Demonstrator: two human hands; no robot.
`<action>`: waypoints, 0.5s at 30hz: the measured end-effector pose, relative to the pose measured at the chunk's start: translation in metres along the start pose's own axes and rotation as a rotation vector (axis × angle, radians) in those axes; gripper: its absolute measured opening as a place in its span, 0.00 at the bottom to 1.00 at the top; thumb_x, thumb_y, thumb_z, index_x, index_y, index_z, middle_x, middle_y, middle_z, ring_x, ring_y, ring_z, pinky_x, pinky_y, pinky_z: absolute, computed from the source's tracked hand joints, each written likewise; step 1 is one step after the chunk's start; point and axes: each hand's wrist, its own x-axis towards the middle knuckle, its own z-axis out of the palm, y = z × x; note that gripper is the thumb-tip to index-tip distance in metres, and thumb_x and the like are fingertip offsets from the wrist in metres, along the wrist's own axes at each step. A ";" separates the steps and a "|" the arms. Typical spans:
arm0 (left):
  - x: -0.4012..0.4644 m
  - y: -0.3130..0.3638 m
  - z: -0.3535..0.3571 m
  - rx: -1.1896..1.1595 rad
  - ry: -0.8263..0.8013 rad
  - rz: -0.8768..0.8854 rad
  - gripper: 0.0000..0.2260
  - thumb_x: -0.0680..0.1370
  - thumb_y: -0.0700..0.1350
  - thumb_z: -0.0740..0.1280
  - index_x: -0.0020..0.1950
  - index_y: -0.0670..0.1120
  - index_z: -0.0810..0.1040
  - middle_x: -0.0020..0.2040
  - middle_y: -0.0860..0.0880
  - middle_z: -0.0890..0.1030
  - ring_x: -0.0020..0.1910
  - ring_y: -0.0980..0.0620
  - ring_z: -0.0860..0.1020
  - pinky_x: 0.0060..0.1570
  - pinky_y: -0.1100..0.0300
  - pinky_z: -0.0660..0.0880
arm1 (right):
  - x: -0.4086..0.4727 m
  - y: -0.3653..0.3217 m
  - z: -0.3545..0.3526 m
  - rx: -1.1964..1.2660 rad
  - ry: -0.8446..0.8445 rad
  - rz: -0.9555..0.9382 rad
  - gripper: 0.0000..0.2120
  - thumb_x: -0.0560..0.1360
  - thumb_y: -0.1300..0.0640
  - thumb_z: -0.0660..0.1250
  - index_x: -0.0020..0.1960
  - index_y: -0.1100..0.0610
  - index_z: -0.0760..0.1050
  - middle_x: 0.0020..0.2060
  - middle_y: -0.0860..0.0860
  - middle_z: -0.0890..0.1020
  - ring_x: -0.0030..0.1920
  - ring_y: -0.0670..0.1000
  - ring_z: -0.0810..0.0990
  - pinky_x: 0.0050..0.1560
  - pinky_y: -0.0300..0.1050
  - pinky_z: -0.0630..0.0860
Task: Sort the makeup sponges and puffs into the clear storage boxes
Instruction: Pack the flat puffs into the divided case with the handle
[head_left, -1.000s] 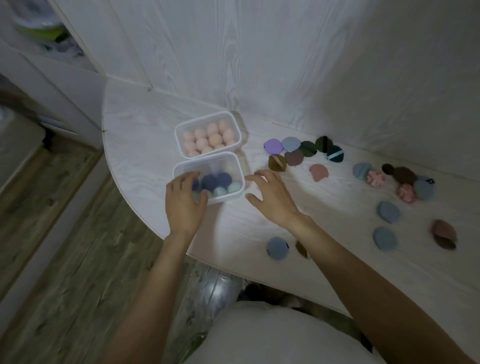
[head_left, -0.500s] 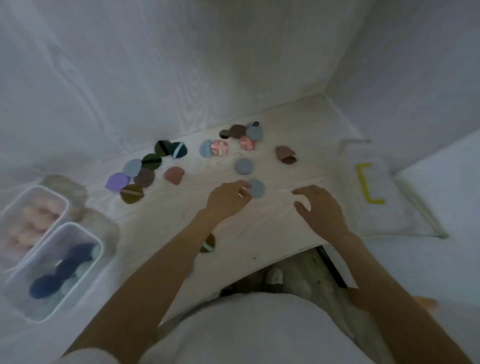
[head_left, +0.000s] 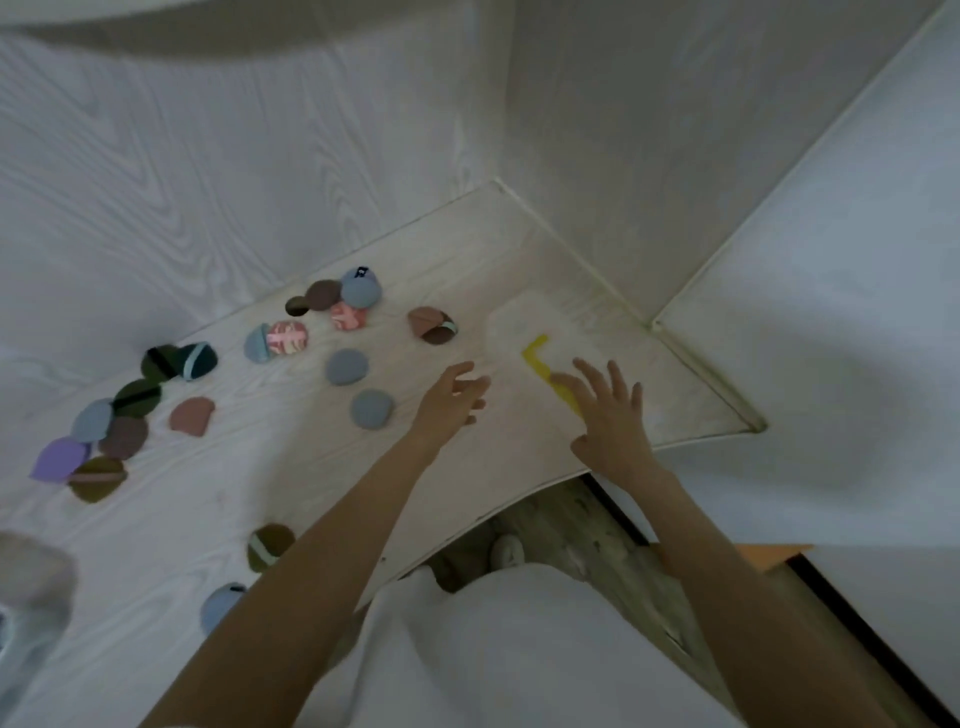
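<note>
Since the puffs lie loose across the table (head_left: 218, 499), well apart from the clear storage box (head_left: 21, 613) whose blurred corner barely shows at the far left edge, each must be gathered before sorting. Left of the grey-blue puff (head_left: 372, 409) sits the dark and purple cluster (head_left: 111, 421); behind it, the pink patterned ones (head_left: 288, 338). Right of that puff, the left hand (head_left: 451, 402) hovers released, fingers spread, holding nothing. Further right, the right hand (head_left: 610, 415) reaches equally empty over a clear bag with a yellow strip (head_left: 535, 353), probably to fetch it.
</note>
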 end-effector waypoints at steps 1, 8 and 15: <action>0.000 -0.003 0.002 -0.064 0.031 -0.042 0.18 0.76 0.51 0.66 0.63 0.45 0.70 0.54 0.45 0.78 0.47 0.49 0.79 0.50 0.54 0.77 | -0.005 0.002 0.004 0.024 0.010 -0.110 0.44 0.61 0.66 0.64 0.72 0.42 0.55 0.75 0.48 0.55 0.75 0.60 0.46 0.69 0.70 0.47; -0.009 -0.019 0.003 -0.388 0.260 -0.179 0.18 0.74 0.50 0.70 0.57 0.40 0.72 0.48 0.44 0.79 0.42 0.49 0.81 0.41 0.56 0.80 | 0.003 0.006 0.007 0.180 0.196 -0.200 0.28 0.70 0.43 0.64 0.69 0.42 0.62 0.72 0.52 0.58 0.70 0.59 0.58 0.63 0.61 0.61; -0.020 -0.011 0.030 -0.300 0.227 -0.043 0.25 0.73 0.46 0.72 0.67 0.43 0.68 0.61 0.47 0.76 0.54 0.50 0.77 0.50 0.58 0.77 | 0.034 0.002 -0.027 0.441 -0.349 0.163 0.26 0.76 0.44 0.64 0.68 0.58 0.66 0.60 0.57 0.75 0.58 0.58 0.76 0.57 0.49 0.72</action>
